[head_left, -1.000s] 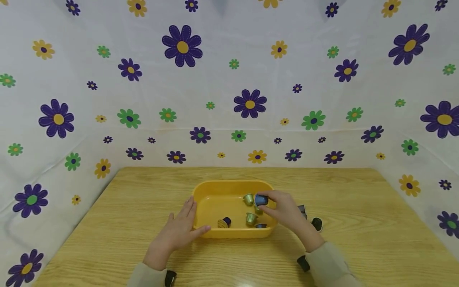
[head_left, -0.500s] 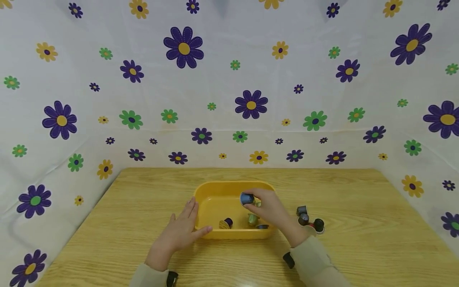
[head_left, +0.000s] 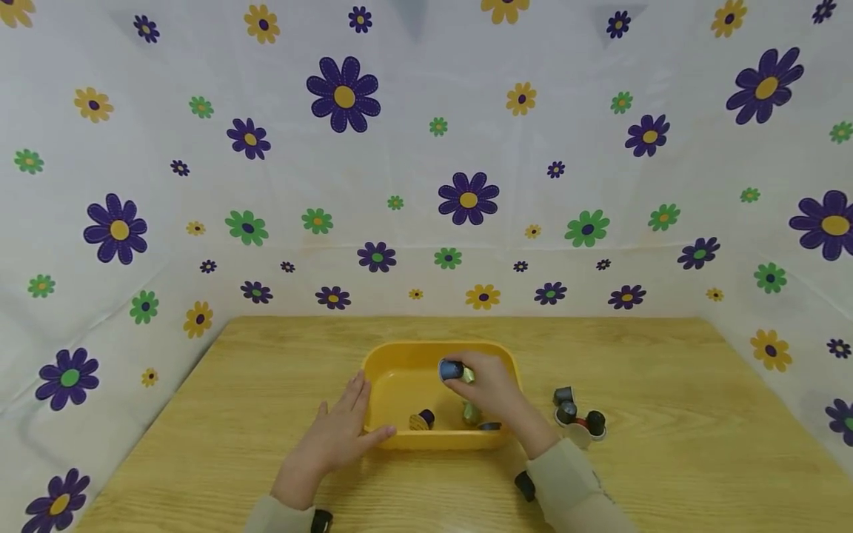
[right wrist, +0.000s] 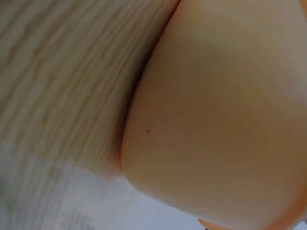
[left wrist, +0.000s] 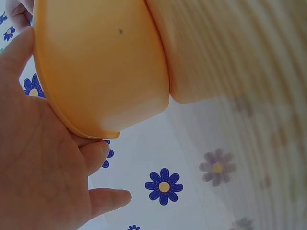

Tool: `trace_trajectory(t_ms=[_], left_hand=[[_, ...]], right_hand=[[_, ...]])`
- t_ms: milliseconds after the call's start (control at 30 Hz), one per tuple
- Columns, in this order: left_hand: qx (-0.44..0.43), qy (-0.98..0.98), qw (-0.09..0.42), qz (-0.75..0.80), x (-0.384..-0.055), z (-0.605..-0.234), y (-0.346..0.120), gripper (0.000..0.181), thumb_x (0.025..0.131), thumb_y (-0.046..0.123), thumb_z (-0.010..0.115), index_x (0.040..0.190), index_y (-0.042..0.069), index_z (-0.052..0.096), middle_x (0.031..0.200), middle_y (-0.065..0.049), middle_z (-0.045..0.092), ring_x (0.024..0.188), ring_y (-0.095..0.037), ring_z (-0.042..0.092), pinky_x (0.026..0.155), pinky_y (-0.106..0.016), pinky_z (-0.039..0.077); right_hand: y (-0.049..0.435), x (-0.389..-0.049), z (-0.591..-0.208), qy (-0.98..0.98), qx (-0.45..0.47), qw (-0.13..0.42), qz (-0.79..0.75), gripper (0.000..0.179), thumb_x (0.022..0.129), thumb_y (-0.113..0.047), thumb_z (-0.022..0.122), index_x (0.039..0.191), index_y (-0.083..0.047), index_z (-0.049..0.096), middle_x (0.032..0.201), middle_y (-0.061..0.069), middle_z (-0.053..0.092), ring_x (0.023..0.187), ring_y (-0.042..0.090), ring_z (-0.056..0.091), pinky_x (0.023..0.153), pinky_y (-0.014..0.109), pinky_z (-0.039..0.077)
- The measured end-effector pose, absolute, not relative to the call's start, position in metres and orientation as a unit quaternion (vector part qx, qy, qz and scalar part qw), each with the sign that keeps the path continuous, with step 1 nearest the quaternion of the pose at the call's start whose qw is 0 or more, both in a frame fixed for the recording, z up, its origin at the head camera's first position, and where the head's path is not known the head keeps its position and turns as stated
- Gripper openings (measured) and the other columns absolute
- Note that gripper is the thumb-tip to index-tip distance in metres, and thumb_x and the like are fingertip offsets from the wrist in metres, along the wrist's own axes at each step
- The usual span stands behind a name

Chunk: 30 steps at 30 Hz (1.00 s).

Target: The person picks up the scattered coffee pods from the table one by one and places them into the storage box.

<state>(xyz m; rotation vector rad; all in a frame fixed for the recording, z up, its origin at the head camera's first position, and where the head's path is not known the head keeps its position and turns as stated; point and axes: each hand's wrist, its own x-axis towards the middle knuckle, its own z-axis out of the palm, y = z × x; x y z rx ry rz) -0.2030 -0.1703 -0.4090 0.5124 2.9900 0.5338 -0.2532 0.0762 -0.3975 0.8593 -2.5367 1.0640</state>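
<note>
A blue coffee capsule (head_left: 450, 369) is pinched between the thumb and fingers of my right hand (head_left: 492, 386), above the right half of a yellow tub (head_left: 443, 440). Along the tub's left side rests my left hand (head_left: 326, 435), fingers straight and thumb at the front rim. The left wrist view shows that hand (left wrist: 43, 158) spread against the tub's rim. Inside the tub lie a purple capsule with a gold lid (head_left: 421, 420), a green capsule (head_left: 471, 413) and a dark blue capsule (head_left: 489, 426). Another light green piece (head_left: 469, 376) shows partly beside my right fingers.
To the right of the tub, several capsules sit in a cluster on the wooden table (head_left: 666, 414), among them a grey one (head_left: 563, 396) and a black one (head_left: 595, 423). A white flowered cloth (head_left: 400, 163) hangs behind and at both sides.
My right hand has carried the blue capsule leftward from the tub's right end, uncovering the cluster on the table. The left hand has stayed at the tub's left side.
</note>
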Motion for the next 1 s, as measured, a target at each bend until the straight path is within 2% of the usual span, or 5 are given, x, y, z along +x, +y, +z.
trace_trajectory(t_ms=[233, 600, 867, 1000], left_hand=[[0.167, 0.970, 0.026, 0.175, -0.202, -0.410, -0.168, 0.087, 0.084, 0.058, 0.042, 0.138, -0.006, 0.017, 0.145, -0.017, 0.005, 0.131, -0.031, 0.009, 0.095, -0.063, 0.011], [0.169, 0.970, 0.025, 0.173, -0.202, -0.405, -0.170, 0.090, 0.083, 0.061, 0.041, 0.137, -0.007, 0.018, 0.145, -0.018, 0.005, 0.131, -0.031, 0.009, 0.094, -0.063, 0.012], [0.169, 0.970, 0.027, 0.174, -0.203, -0.405, -0.167, 0.089, 0.084, 0.059, 0.042, 0.138, -0.007, 0.018, 0.145, -0.018, 0.006, 0.131, -0.032, 0.009, 0.094, -0.063, 0.012], [0.168, 0.971, 0.025, 0.171, -0.203, -0.406, -0.167, 0.088, 0.084, 0.058, 0.043, 0.137, -0.007, 0.018, 0.145, -0.018, 0.006, 0.131, -0.032, 0.010, 0.094, -0.063, 0.012]], right_hand=[[0.074, -0.250, -0.394, -0.869, 0.304, 0.132, 0.368, 0.032, 0.078, -0.010, 0.067, 0.108, 0.000, 0.061, 0.105, 0.011, 0.061, 0.097, 0.023, 0.057, 0.080, 0.035, 0.046], [0.089, -0.238, -0.389, -0.872, 0.299, 0.143, 0.360, 0.032, 0.078, -0.010, 0.068, 0.108, -0.001, 0.061, 0.104, 0.012, 0.062, 0.096, 0.024, 0.057, 0.080, 0.037, 0.046], [0.121, -0.222, -0.383, -0.895, 0.270, 0.151, 0.320, 0.036, 0.076, -0.012, 0.070, 0.109, -0.002, 0.060, 0.108, 0.009, 0.061, 0.100, 0.025, 0.056, 0.082, 0.038, 0.045], [0.146, -0.214, -0.383, -0.902, 0.254, 0.167, 0.306, 0.035, 0.075, -0.011, 0.071, 0.108, 0.000, 0.061, 0.106, 0.011, 0.061, 0.096, 0.026, 0.058, 0.078, 0.038, 0.047]])
